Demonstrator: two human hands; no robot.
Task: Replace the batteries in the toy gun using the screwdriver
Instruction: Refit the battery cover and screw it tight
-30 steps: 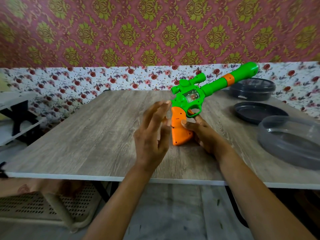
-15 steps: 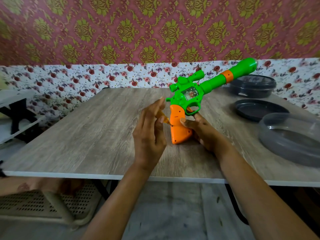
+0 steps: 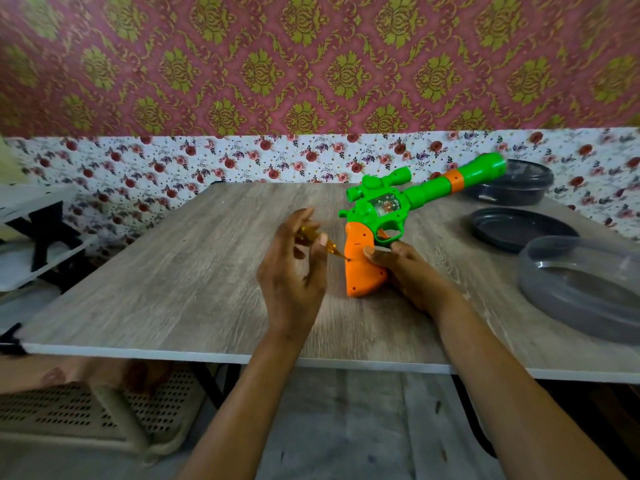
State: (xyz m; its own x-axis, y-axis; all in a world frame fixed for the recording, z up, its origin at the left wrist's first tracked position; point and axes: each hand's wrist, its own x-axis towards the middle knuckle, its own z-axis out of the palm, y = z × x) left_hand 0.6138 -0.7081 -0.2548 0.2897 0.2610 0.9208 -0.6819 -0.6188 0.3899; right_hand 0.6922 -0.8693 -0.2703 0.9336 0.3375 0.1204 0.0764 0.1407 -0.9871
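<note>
1. A green and orange plastic toy gun (image 3: 377, 216) stands on the butt of its orange grip (image 3: 362, 271). It is on the grey wood-grain table (image 3: 173, 271), right of centre. The green barrel slants up and away to the right.
2. The left hand (image 3: 294, 271) pinches a small screwdriver (image 3: 313, 239) with a clear amber handle. Thumb and fingers are curled round the handle, and the palm is turned toward the gun.
3. The screwdriver tip meets the left edge of the orange grip, about halfway up (there is a small dark spot there, possibly a screw hole, too small to be sure).
4. The right hand (image 3: 408, 271) holds the grip from the right side, with the thumb laid across its near face just below the trigger guard. The other fingers go behind the grip, out of sight.
5. The two hands are close together, with only the grip between them.
6. To the right of the gun a flat dark round plastic lid (image 3: 519, 228) lies on the table. Behind it is a dark round lidded container (image 3: 516, 183), its rim overlapped by the muzzle from where I stand.
7. Nearer the table's right edge is a large clear round plastic tub (image 3: 581, 289), partly cut off.
8. Below the table at left is a cream perforated plastic stool (image 3: 86, 410).
</note>
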